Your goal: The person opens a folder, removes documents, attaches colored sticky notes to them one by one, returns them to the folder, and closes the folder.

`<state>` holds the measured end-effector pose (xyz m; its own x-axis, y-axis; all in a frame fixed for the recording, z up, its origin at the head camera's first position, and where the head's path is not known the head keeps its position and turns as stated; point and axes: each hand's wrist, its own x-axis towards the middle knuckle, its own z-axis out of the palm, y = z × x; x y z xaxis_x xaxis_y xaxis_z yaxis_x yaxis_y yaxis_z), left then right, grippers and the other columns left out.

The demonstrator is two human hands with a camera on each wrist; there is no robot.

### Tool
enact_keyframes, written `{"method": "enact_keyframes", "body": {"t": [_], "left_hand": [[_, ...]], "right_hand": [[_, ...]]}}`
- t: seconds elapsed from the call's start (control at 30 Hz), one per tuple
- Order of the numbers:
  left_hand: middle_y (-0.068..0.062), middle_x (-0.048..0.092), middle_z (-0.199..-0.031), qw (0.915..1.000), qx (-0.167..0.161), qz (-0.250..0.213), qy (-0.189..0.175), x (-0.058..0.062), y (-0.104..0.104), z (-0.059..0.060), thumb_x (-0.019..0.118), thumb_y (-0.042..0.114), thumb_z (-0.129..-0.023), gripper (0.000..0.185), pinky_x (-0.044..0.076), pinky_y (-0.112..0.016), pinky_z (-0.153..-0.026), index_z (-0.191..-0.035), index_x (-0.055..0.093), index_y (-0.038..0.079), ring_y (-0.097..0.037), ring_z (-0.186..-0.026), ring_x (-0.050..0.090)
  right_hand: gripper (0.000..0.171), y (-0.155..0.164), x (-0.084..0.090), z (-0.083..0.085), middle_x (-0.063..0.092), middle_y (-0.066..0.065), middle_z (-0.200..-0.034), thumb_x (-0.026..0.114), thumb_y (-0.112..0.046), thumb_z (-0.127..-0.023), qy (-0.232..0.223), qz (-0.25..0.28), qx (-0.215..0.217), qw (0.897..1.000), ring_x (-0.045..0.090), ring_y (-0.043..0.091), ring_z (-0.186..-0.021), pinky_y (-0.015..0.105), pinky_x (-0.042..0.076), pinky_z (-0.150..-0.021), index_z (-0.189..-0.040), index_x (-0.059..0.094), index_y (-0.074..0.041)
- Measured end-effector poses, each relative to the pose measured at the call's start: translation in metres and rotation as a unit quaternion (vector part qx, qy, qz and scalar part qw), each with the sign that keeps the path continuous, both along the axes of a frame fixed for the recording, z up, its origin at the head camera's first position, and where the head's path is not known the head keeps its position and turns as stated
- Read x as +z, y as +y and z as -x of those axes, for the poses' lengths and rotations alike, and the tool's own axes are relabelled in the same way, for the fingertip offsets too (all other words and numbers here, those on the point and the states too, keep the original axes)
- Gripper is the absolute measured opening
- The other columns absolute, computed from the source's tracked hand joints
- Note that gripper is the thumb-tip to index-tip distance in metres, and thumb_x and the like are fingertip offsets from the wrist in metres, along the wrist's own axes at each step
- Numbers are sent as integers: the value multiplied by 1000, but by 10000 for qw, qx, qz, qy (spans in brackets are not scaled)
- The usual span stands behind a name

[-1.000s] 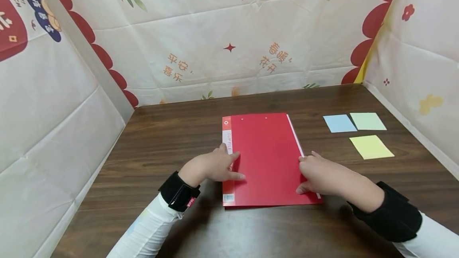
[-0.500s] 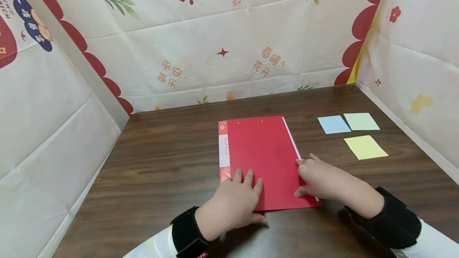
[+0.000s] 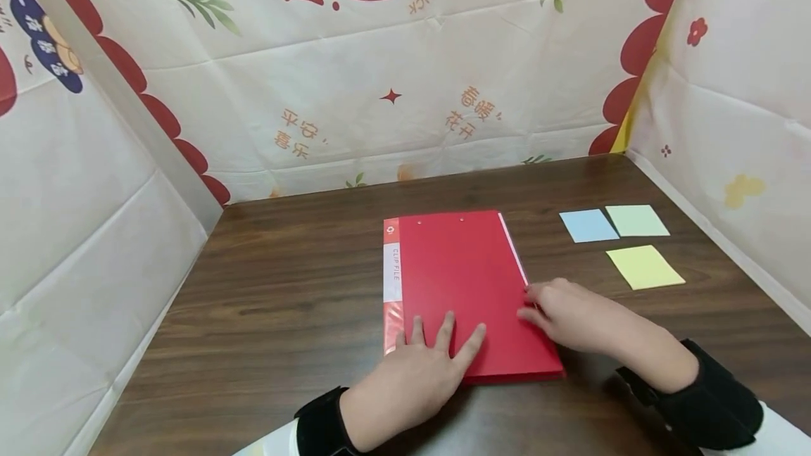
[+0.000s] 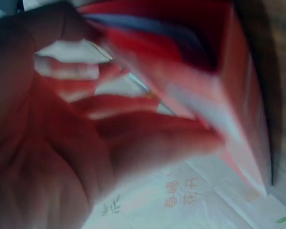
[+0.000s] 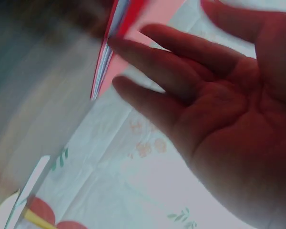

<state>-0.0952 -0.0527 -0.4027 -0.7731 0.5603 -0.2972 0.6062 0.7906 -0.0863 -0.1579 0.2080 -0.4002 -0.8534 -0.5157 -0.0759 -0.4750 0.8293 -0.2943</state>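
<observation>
A flat red plastic clip file folder [image 3: 465, 290] lies closed on the dark wooden table [image 3: 285, 294], near the middle and closer to the front edge. Its cover is smooth and a little shiny, rectangular, with a white label strip along the spine on the left side and a thin white paper edge showing along the right side.

The left hand [image 3: 415, 378] rests on the front left corner of the folder. Its fingers are straight and spread, pressing flat on the cover, so this grip is open and holds nothing.

The right hand [image 3: 567, 315] is at the right long edge of the folder, near the front corner. In the right wrist view the fingers [image 5: 176, 71] are nearly straight and the tips touch the edge of the folder; the grip is open.

Three square paper sticky notes lie near the right edge of the table, well apart from the folder: light blue [image 3: 588, 225], light green [image 3: 636, 220] and yellow [image 3: 644, 267]. They are thin and matt.
</observation>
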Motion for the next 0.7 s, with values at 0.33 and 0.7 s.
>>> {"method": "enact_keyframes", "body": {"t": [0.33, 0.7], "left_hand": [[-13, 2, -181, 9672, 1365, -2068, -554, 2, -5, -5, 73, 22, -96, 110, 46, -75, -110, -172, -6, 35, -61, -152, 35], [-14, 5, -180, 9285, 823, -3441, 1131, 26, -27, -5, 71, 32, -96, 100, 67, -39, -82, -171, 6, 21, -36, -137, 59]], "right_hand": [[59, 6, -8, -1, 55, 25, -156, 76, -23, -97, 411, -520, 437, 9968, 48, 52, -146, 76, 42, -111, -152, 59, -12], [66, -16, -15, -7, 62, 26, -148, 82, -43, -90, 541, -1024, 736, 9905, 60, 42, -140, 76, 42, -111, -140, 66, -3]]}}
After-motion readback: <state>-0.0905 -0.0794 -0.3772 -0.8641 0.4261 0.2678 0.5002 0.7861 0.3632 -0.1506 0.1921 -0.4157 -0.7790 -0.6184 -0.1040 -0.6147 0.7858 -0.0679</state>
